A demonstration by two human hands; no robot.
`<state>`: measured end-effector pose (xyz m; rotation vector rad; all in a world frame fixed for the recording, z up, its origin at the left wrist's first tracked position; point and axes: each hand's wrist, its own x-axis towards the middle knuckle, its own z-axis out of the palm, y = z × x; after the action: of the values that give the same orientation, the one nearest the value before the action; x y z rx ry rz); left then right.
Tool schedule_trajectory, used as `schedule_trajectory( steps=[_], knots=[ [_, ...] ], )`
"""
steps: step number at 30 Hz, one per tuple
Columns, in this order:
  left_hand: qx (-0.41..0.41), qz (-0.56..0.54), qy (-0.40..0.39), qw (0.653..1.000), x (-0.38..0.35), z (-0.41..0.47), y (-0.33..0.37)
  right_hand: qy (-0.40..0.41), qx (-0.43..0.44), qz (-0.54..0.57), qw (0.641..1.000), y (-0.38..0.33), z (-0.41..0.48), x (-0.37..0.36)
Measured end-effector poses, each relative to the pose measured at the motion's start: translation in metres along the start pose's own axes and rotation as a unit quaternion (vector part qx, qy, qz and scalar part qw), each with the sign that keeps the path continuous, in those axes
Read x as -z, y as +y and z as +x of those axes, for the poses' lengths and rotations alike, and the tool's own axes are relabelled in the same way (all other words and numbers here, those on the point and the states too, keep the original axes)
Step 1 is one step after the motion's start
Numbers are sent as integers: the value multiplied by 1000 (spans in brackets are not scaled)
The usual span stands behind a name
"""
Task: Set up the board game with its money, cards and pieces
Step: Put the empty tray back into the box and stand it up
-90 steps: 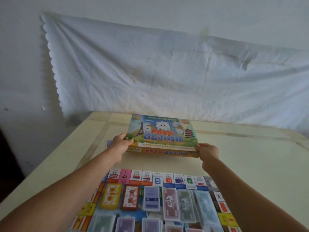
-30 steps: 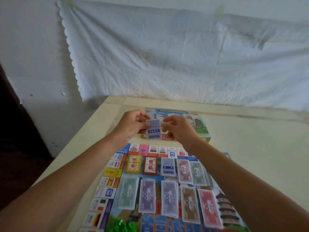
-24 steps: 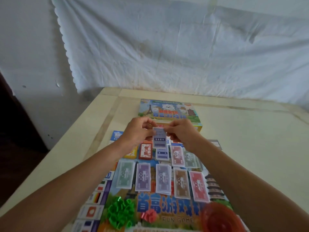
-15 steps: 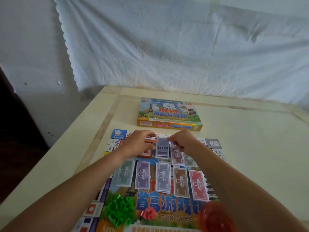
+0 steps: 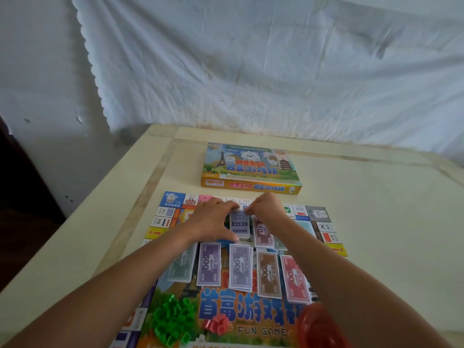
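Note:
The game board [image 5: 324,226] lies flat on the table before me. Both hands meet over a purple card stack [image 5: 240,223] in the board's far row. My left hand [image 5: 213,221] curls round the stack's left side with the thumb near its lower edge, and my right hand [image 5: 267,209] pinches its top right corner. Beside the stack lies a pink note pile [image 5: 263,232]. Nearer me, a row of money piles runs from green [image 5: 180,266] through purple [image 5: 209,263] and brown [image 5: 268,277] to red [image 5: 295,278].
The closed game box [image 5: 251,169] rests on the table beyond the board. Green plastic houses [image 5: 173,320] and red ones [image 5: 217,325] are heaped on the board's near part. A red translucent cup [image 5: 319,327] stands at bottom right. A white cloth [image 5: 251,71] covers the wall.
The box went from my hands to the table behind the board. Both hands then picked up the purple card stack and lowered it onto the board's far row.

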<state>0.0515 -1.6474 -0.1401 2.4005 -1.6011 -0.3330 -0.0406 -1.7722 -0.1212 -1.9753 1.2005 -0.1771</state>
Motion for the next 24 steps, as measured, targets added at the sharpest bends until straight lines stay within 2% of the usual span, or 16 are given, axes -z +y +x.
schedule_trajectory(
  steps=[8, 9, 11, 12, 14, 15, 18, 21, 24],
  knots=[
    [-8, 16, -7, 1000, 2, 1, -1, 15, 42, -6, 999, 2, -6, 3],
    [-6, -19, -2, 1000, 4, 1, -3, 39, 57, 4, 998, 2, -6, 7],
    [9, -169, 48, 984, 14, 1, -6, 128, 79, 22, 988, 2, -2, 23],
    [26, -240, 102, 965, 21, 4, -10, 180, 84, 21, 980, 3, 3, 33],
    [90, -288, 188, 935, 33, 15, -21, 243, 85, -2, 966, 12, 16, 56],
    [129, -299, 199, 924, 37, 22, -29, 247, 76, -17, 966, 19, 25, 66],
    [209, -369, 160, 891, 41, 49, -48, 194, 25, -8, 981, 39, 51, 81],
    [220, -443, 132, 859, 40, 72, -57, 160, 8, 54, 986, 43, 67, 81],
    [220, -455, 125, 854, 35, 88, -65, 175, 25, 72, 982, 46, 74, 76]
  ],
)
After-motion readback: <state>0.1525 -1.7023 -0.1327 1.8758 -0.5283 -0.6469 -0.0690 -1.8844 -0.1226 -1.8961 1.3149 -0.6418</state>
